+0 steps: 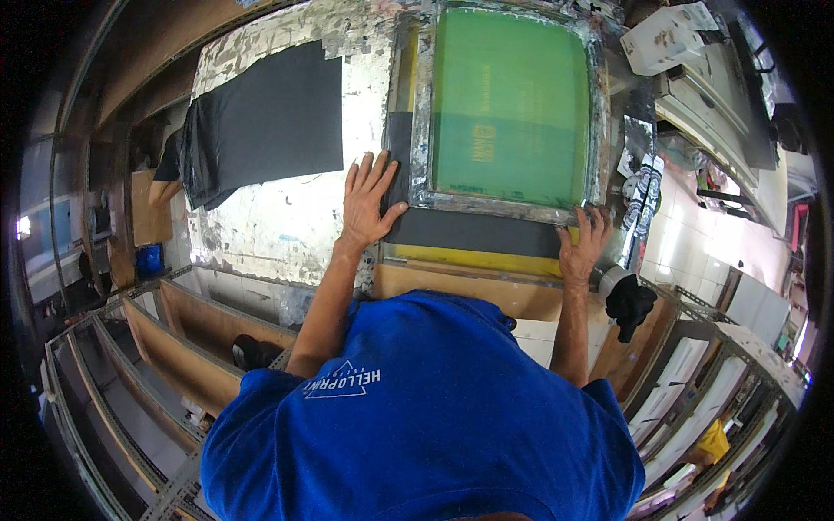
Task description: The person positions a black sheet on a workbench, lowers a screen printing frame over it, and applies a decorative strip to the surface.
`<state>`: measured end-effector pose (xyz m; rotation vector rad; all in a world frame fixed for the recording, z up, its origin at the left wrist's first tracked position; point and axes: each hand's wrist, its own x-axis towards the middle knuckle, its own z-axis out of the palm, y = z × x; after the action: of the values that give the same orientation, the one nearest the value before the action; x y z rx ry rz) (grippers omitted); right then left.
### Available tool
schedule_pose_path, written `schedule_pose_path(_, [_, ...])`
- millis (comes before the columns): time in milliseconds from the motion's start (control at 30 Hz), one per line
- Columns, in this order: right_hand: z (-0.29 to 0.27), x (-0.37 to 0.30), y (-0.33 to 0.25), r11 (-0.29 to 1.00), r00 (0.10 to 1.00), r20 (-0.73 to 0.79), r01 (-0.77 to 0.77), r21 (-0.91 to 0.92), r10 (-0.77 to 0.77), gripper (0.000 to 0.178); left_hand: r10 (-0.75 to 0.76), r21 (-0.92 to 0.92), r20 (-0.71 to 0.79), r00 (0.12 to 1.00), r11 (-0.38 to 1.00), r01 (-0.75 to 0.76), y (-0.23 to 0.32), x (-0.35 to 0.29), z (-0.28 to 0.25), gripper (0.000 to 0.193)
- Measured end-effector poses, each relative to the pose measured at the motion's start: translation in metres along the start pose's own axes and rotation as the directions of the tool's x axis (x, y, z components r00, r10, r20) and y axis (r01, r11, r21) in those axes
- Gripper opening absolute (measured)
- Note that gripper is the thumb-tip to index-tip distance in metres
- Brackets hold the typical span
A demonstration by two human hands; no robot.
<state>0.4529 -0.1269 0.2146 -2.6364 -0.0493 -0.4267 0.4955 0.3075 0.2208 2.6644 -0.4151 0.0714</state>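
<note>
A screen-printing frame (421, 130) with green mesh (512, 104) lies over a black cloth piece (478, 233); the cloth shows past its near and left sides. My left hand (369, 201) is open, fingers spread, at the cloth's left edge beside the frame. My right hand (584, 247) rests at the frame's near right corner, its fingers apart and fingertips at the wooden edge. Whether that hand touches the cloth as well, I cannot tell. Left of my left hand, more black cloth (269, 122) lies on a worn white board (365, 104).
A yellow strip (478, 259) runs under the cloth's near edge, above a wooden ledge (460, 282). Black cloth hangs over a white cylinder (611, 280) at right. Shelving racks (191, 382) flank me. Another person's arm (163, 189) appears at far left, by the cloth.
</note>
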Motion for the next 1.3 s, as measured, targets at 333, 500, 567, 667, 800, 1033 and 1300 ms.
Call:
schedule_pose_path(333, [0.0011, -0.0006, 0.0008, 0.999, 1.000, 0.009, 0.000, -0.035, 0.000, 0.060, -0.028, -0.043, -0.022, 0.999, 0.999, 0.027, -0.0040, -0.0016, 0.0037, 0.069])
schedule_pose_path(500, [0.0009, -0.0004, 0.0029, 0.999, 1.000, 0.015, 0.004, -0.049, -0.003, 0.059, -0.031, -0.057, -0.020, 0.999, 0.998, 0.030, -0.0027, -0.0006, 0.0024, 0.068])
schedule_pose_path(567, [0.0016, -0.0015, 0.0034, 0.999, 1.000, 0.011, 0.001, -0.053, 0.000, 0.058, -0.024, -0.046, -0.015, 1.000, 0.999, 0.023, -0.0029, -0.0005, 0.0017, 0.068])
schedule_pose_path(667, [0.0032, -0.0025, 0.0050, 0.999, 1.000, 0.000, 0.000, -0.049, 0.000, 0.058, -0.022, -0.049, -0.011, 1.000, 0.999, 0.021, -0.0026, -0.0005, 0.0010, 0.068])
schedule_pose_path(800, [0.0011, -0.0006, 0.0016, 0.997, 1.000, -0.006, 0.021, -0.074, -0.022, 0.057, -0.020, -0.039, -0.020, 1.000, 0.999, 0.019, -0.0035, -0.0007, 0.0023, 0.068])
schedule_pose_path(1033, [0.0019, 0.0004, 0.0017, 0.999, 0.999, -0.021, 0.035, -0.039, -0.036, 0.054, -0.022, -0.016, -0.015, 1.000, 1.000, 0.022, -0.0028, -0.0018, 0.0011, 0.068])
schedule_pose_path(1300, [0.0007, -0.0027, 0.0058, 0.998, 1.000, 0.017, 0.012, -0.062, -0.011, 0.055, -0.029, -0.015, 0.004, 1.000, 0.999, 0.029, 0.0014, 0.0009, -0.0008, 0.067])
